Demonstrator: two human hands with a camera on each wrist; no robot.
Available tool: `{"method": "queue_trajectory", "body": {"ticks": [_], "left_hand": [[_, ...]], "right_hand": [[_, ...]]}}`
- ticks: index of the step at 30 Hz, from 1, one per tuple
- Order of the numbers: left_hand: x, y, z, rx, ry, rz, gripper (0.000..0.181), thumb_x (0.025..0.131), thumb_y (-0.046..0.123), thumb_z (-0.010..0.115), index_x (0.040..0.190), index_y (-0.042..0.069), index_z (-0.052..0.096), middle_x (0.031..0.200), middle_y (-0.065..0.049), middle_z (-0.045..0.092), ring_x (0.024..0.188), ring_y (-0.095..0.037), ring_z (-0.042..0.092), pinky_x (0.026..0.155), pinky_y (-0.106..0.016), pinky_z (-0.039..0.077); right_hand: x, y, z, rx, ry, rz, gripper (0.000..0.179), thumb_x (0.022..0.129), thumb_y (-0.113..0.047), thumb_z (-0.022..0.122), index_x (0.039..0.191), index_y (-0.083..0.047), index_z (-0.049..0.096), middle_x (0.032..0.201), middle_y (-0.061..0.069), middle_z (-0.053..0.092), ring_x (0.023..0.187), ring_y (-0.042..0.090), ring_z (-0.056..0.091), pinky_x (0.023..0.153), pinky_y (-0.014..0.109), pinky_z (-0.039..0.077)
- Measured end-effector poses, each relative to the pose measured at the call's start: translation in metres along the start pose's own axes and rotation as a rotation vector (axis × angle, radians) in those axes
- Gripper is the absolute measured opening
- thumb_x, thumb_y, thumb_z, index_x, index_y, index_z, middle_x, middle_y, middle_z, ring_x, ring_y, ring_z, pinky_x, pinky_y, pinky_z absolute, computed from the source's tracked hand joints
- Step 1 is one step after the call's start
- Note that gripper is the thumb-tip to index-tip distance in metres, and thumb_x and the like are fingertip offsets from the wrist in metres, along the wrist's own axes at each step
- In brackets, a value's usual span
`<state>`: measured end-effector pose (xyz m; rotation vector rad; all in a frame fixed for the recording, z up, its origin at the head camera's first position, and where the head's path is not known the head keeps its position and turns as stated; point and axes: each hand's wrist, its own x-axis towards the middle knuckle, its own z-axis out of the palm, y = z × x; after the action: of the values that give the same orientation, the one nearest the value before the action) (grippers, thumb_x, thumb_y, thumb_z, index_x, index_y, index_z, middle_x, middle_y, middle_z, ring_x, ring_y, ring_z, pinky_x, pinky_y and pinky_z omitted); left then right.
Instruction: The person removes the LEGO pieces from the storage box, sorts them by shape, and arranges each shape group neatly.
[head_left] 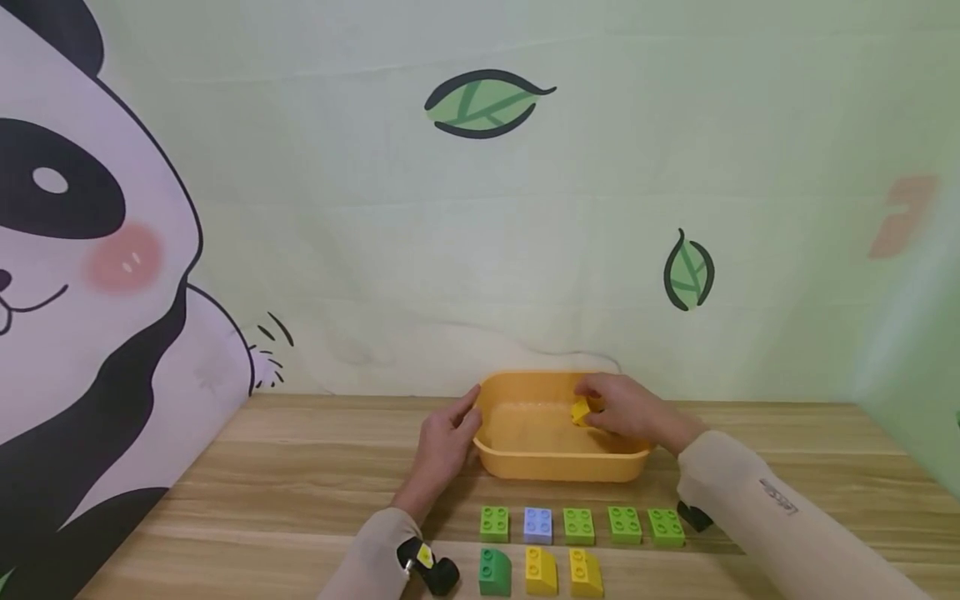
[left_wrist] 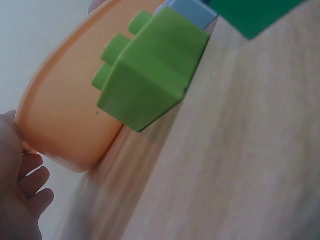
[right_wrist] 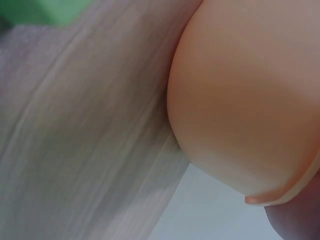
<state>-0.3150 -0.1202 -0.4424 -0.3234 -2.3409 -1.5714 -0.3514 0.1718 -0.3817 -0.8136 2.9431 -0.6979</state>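
Observation:
My right hand (head_left: 626,408) reaches over the right part of a yellow-orange plastic basin (head_left: 525,467). Thumb and fingers pinch a small yellow toy brick (head_left: 580,412) inside it, partly hidden by the hand. At the basin's left rim, my left hand (head_left: 447,437) holds the edge with thumb and index finger. The left wrist view shows that hand (left_wrist: 20,185) at the rim, its other fingers loosely bent outside the basin (left_wrist: 75,110). From the right wrist, the basin's outer wall (right_wrist: 240,100) fills much of the view, and the brick is out of sight.
In front of the basin, a row of light green bricks (head_left: 578,527) includes one blue brick (head_left: 537,526). Nearer stand a dark green sloped brick (head_left: 494,572) and two yellow sloped bricks (head_left: 540,571). Behind the wooden table (head_left: 300,475) hangs a printed panda backdrop (head_left: 337,250).

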Motion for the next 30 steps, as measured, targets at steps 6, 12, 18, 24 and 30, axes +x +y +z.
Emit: {"method": "queue_trajectory", "body": {"ticks": [6,12,18,24,30], "left_hand": [[-0.001,0.0,0.001,-0.025,-0.009,-0.019,0.045,0.107,0.016,0.059,0.15,0.007,0.06,0.063,-0.001,0.053,0.043,-0.009,0.042,0.046,-0.02,0.04],[-0.002,0.001,0.001,-0.011,-0.006,-0.002,0.044,0.107,0.016,0.058,0.15,0.006,0.06,0.109,-0.016,0.077,0.06,-0.009,0.052,0.062,-0.018,0.047],[-0.001,0.001,0.001,-0.009,-0.002,0.008,0.043,0.108,0.014,0.058,0.149,0.005,0.06,0.143,-0.013,0.065,0.093,-0.018,0.064,0.084,-0.027,0.052],[-0.002,0.003,0.0,-0.016,-0.011,-0.009,0.043,0.108,0.015,0.058,0.15,0.006,0.06,0.142,-0.014,0.065,0.081,-0.016,0.06,0.072,-0.022,0.049],[-0.003,0.004,-0.001,-0.027,-0.019,-0.038,0.044,0.108,0.017,0.058,0.152,0.009,0.058,0.119,-0.021,0.073,0.06,-0.011,0.051,0.061,-0.019,0.046]], "right_hand": [[0.0,-0.001,0.001,-0.007,-0.008,-0.007,0.032,0.092,0.0,0.079,0.122,0.003,0.069,0.113,0.011,0.069,0.1,0.028,0.059,0.103,0.051,0.053],[-0.002,0.0,0.001,-0.065,-0.015,-0.022,0.028,0.09,-0.001,0.081,0.117,0.002,0.071,0.105,0.008,0.068,0.095,0.026,0.058,0.097,0.048,0.055],[-0.001,0.0,0.001,-0.123,-0.035,-0.022,0.026,0.091,-0.005,0.082,0.114,0.001,0.072,0.102,0.005,0.067,0.093,0.024,0.057,0.093,0.043,0.055],[-0.002,-0.002,-0.002,-0.082,-0.01,-0.032,0.027,0.091,-0.005,0.081,0.115,0.004,0.072,0.101,0.007,0.068,0.091,0.025,0.058,0.092,0.045,0.056],[-0.004,-0.012,-0.01,-0.01,0.024,0.0,0.031,0.092,-0.005,0.079,0.122,0.002,0.071,0.113,0.012,0.069,0.1,0.028,0.06,0.101,0.049,0.055]]}}
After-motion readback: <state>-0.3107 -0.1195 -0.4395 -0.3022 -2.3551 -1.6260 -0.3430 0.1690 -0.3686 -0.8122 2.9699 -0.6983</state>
